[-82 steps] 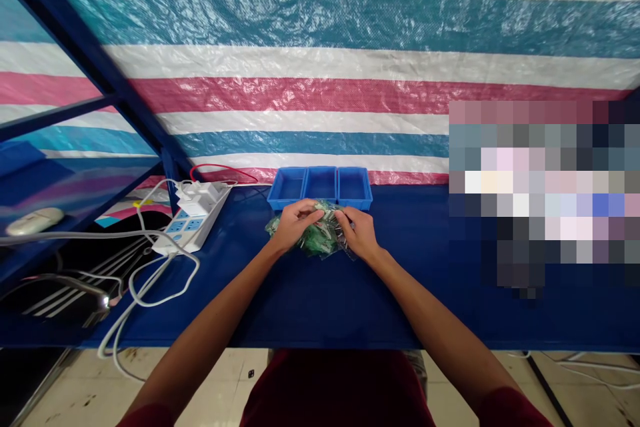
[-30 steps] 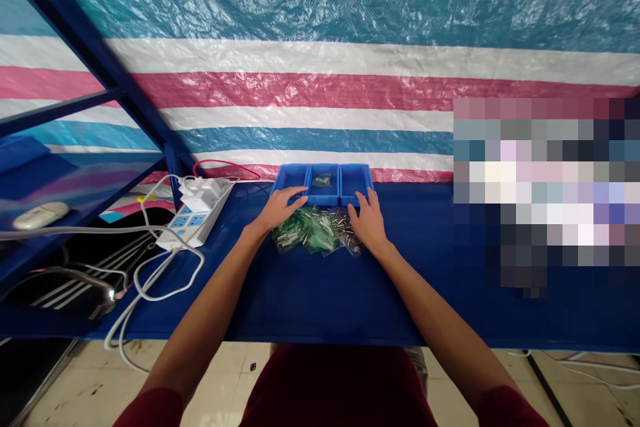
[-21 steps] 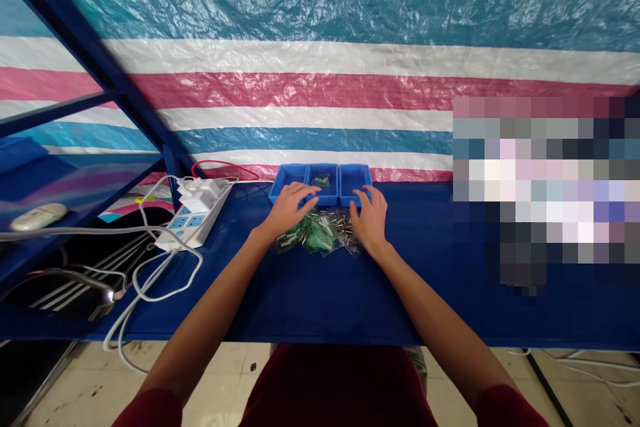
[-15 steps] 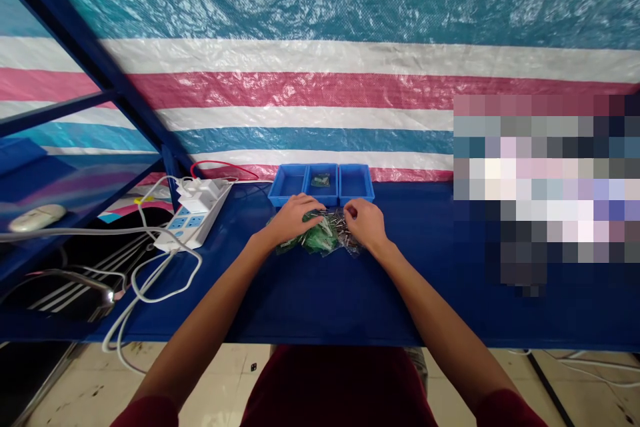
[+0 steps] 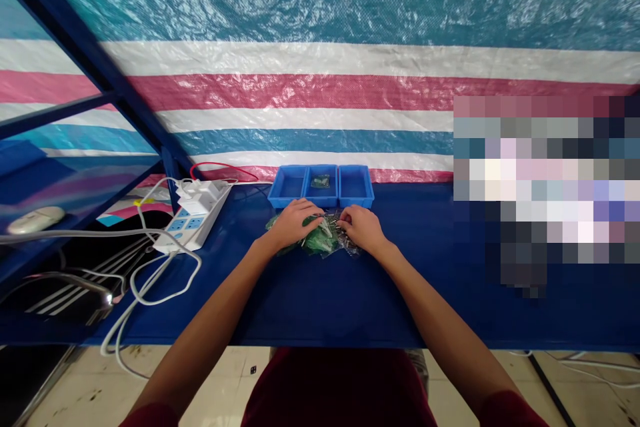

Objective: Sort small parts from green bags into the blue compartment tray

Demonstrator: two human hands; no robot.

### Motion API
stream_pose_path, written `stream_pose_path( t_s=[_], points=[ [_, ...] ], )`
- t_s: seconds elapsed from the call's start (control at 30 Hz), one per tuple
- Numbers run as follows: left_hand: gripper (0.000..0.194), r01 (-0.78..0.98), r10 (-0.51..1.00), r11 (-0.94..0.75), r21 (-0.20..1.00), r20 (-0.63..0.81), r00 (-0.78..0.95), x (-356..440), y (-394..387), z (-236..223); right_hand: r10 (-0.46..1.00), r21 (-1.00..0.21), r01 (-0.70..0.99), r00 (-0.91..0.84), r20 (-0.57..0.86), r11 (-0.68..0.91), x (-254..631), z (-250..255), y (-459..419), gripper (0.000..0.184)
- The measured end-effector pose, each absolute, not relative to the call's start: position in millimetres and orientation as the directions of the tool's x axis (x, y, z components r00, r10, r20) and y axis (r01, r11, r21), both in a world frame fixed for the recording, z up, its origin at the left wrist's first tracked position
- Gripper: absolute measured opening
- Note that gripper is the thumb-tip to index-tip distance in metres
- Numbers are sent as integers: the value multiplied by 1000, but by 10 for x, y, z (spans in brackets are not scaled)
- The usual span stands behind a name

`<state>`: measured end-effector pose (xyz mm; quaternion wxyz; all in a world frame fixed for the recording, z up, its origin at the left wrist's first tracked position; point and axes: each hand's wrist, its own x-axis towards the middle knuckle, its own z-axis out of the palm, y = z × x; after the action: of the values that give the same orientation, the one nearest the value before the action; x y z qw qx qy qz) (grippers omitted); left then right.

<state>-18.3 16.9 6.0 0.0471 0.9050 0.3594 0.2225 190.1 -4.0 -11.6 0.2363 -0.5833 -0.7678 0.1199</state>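
A heap of small clear bags (image 5: 324, 235) with green and metal parts lies on the blue table (image 5: 320, 293), just in front of a blue tray with three compartments (image 5: 321, 198). One small bag (image 5: 320, 181) lies in the middle compartment. My left hand (image 5: 293, 223) rests on the left side of the heap with curled fingers. My right hand (image 5: 363, 229) is on the right side, its fingers bent down onto the bags. What each hand grips is hidden under the fingers.
A white power strip (image 5: 193, 217) with plugs and grey cables (image 5: 150, 280) sits at the left. A red wire (image 5: 225, 169) runs along the striped tarp wall. A blue shelf frame (image 5: 75, 47) with a mouse (image 5: 35, 219) stands far left. A blurred area covers the right.
Both hands drew back from the tray's front edge onto the heap of bags and curled. A small bag now lies in the middle compartment, which was empty in the earliest frame.
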Motion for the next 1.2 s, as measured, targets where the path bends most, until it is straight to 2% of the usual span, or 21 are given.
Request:
stream_pose_path(
  t_s=[0.2,0.27,0.37,0.47,0.6,0.73,0.9,1.2],
  points=[
    [25,600,626,-768,225,466,626,-198,188,32,921,-689,638,-91,378,345,1907,-70,-42,10],
    [25,587,613,-775,232,499,612,-191,182,37,905,-781,497,-21,426,379,1886,-46,-66,11],
    [24,550,592,-793,263,549,590,-162,163,41,915,-892,236,28,402,385,1838,-28,-107,14],
    [23,504,572,-809,302,603,557,-117,143,27,928,-928,48,35,371,369,1786,-39,-137,17],
    [19,462,555,-820,339,669,494,-76,124,7,937,-936,-59,58,343,346,1733,-57,-164,17],
    [17,455,572,-805,381,703,423,-76,100,19,925,-926,-14,58,376,378,1721,-58,-181,15],
    [17,443,604,-782,440,711,361,-50,49,47,884,-866,219,34,467,449,1752,-65,-180,17],
    [19,393,777,-624,675,586,229,44,-17,43,844,-725,476,-75,531,498,1769,-150,-152,30]
  ],
)
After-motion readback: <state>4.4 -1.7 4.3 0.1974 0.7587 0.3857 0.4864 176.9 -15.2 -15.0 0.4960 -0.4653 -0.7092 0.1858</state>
